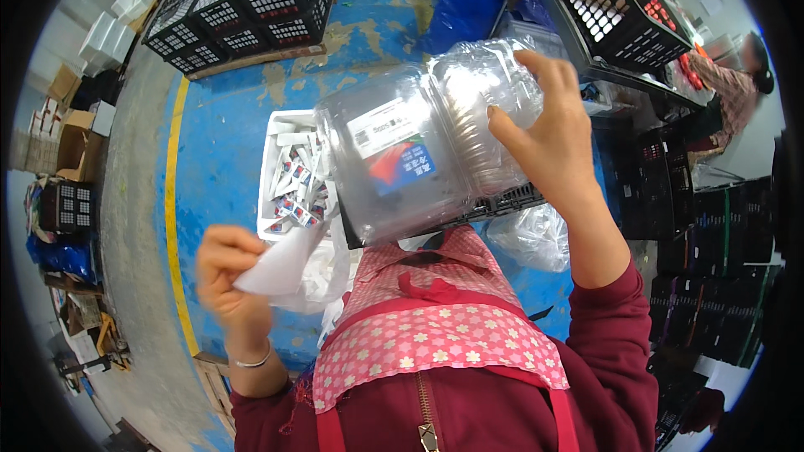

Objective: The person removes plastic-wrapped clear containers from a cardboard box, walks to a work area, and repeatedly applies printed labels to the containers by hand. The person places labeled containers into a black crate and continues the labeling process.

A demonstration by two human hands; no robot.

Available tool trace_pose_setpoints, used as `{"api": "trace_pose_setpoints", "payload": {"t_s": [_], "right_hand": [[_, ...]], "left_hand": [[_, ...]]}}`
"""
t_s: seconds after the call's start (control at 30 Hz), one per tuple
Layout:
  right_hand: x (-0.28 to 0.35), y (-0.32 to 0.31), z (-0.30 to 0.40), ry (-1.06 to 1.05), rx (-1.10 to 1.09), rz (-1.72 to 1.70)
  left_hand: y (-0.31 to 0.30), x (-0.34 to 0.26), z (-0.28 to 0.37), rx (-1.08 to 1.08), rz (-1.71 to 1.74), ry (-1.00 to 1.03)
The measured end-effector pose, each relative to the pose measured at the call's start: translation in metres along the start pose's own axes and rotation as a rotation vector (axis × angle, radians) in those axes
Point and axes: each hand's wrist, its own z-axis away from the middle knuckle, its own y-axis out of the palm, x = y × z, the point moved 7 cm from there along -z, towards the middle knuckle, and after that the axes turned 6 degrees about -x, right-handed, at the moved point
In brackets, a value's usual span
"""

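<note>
A stack of clear plastic clamshell containers (433,163) lies on an upturned-looking black plastic crate (502,201) before me. On the front container are a white printed label (384,127) and a blue-and-red printed label (403,166). My right hand (556,132) is at the stack's right end, thumb and fingers spread over the clear plastic; whether they press on it is unclear. Lower left, my left hand (232,276), slightly blurred, pinches a thin white sheet (282,263). Beyond that hand, a white foam box (264,188) holds many folded label scraps (298,182).
A bag of clear plastic (534,238) sits on the blue floor at right. Black crates (251,9) stand stacked on a pallet ahead. At upper right, a table bears a black crate (622,12) and red produce; a person (732,88) is beside it.
</note>
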Motion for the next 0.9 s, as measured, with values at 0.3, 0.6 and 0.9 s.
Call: {"api": "trace_pose_setpoints", "payload": {"t_s": [0.3,0.6,0.9], "right_hand": [[-0.218,-0.026,-0.02,0.117,-0.325,0.144],[-0.357,0.155,0.076,0.401,0.394,0.391],[0.04,0.031,0.019,-0.427,0.39,-0.866]], "left_hand": [[-0.025,-0.063,0.009,0.05,-0.139,0.283],[0.026,-0.045,0.02,-0.019,-0.26,-0.061],[0.06,-0.037,0.002,0.156,-0.12,0.011]]}}
